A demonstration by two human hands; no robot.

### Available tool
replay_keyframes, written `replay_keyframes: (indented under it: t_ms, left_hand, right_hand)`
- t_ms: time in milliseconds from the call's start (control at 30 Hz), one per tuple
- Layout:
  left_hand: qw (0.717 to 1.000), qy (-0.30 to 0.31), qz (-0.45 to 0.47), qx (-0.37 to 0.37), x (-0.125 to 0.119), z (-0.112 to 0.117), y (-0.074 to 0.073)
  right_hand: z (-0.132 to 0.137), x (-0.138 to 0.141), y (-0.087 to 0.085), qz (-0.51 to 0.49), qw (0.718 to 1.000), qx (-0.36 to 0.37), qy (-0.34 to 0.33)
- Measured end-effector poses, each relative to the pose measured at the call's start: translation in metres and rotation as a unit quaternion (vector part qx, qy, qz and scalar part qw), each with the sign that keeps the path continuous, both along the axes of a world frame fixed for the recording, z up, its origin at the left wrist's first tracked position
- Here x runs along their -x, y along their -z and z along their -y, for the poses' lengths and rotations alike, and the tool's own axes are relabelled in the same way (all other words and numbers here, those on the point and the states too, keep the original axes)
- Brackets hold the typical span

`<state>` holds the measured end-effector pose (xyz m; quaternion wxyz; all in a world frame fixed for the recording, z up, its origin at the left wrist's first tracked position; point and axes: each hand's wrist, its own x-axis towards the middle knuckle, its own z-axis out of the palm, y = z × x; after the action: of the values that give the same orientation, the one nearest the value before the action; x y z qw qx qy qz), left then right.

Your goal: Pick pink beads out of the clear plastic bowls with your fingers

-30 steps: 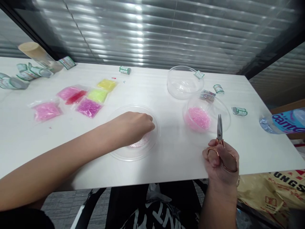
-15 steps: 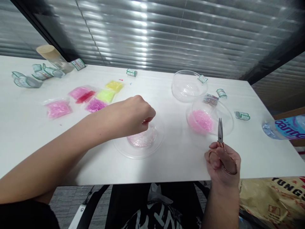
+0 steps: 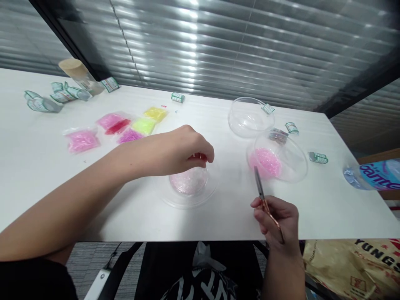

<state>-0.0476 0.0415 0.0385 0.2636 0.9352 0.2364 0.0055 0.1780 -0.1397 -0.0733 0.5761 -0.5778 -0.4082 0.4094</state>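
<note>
My left hand [image 3: 187, 151] is held above a clear plastic dish [image 3: 165, 199], its fingers curled together in a pinch. Whatever lies between the fingertips, if anything, is too small to make out. Pale pink, glossy material [image 3: 189, 182] sits in the middle of the dish, partly covered by the hand. On the right, my right hand [image 3: 279, 216] grips scissors [image 3: 260, 185] with rose-gold handles. Their blades point up and to the left, towards a pile of pink shreds [image 3: 268, 162] beside a round clear lid or dish [image 3: 295, 177].
A clear bowl [image 3: 239, 129] stands behind the pink shreds. Several bags of coloured shreds lie at left, including a pink bag [image 3: 83, 141] and a yellow bag [image 3: 155, 113]. A corked jar [image 3: 84, 79] tilts at the back, and a bottle [image 3: 371, 175] lies at the right edge.
The right hand has moved left, swinging the scissors so the blades lean left. My left hand has shifted slightly right above the dish, its fingers curled a little differently. The view has shifted slightly.
</note>
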Motion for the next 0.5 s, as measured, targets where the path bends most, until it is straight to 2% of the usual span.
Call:
replay_keyframes:
  t_ms: [200,500]
  left_hand:
    - [1.000,0.007,0.010,0.017,-0.002,0.001,-0.005]
    - [0.999,0.020,0.004,0.039,-0.005,0.006,-0.012]
  right_hand:
    - [-0.013,0.019,-0.015,-0.023,0.989,0.025,-0.141]
    - [-0.022,0.032,-0.019,-0.005,0.982,0.051,-0.179]
